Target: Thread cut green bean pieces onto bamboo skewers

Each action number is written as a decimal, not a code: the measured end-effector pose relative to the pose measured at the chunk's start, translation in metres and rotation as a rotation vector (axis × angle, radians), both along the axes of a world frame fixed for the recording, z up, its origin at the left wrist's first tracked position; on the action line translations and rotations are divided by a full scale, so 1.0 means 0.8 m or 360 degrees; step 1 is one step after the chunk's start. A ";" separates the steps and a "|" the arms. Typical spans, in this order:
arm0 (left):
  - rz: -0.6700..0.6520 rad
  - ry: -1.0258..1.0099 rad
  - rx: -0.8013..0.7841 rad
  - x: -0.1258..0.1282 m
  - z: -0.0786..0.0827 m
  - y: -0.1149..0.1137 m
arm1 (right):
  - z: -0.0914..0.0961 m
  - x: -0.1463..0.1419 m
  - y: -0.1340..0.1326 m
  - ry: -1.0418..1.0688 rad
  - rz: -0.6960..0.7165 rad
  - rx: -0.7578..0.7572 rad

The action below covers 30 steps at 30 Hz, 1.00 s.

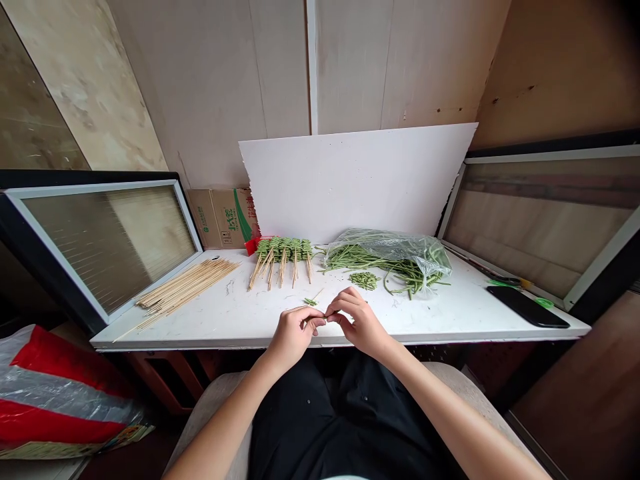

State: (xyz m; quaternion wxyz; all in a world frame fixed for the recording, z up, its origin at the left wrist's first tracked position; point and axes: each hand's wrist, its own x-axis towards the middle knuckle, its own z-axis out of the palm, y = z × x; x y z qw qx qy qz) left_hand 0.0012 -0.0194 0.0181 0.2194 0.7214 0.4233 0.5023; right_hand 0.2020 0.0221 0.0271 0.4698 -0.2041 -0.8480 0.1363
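Head view: the left hand (295, 331) and right hand (359, 321) met at the fingertips near the front edge of the white table (240, 327), thumbs and fingers pinched close on a tiny dark bit (325, 317), too small to make out. Just past them lay a stick with short green bean pieces (311, 302). Farther back: a heap of stubby pale-green bits (364, 281), long skinny beans (350, 257) spilling from a clear bag (429, 270), tightly packed green skewers (284, 251), and bare sticks (193, 283).
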 end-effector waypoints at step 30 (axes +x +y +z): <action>-0.0054 0.0057 -0.0161 -0.007 -0.008 0.009 | -0.068 0.104 0.113 -0.0492 -0.0597 -0.0259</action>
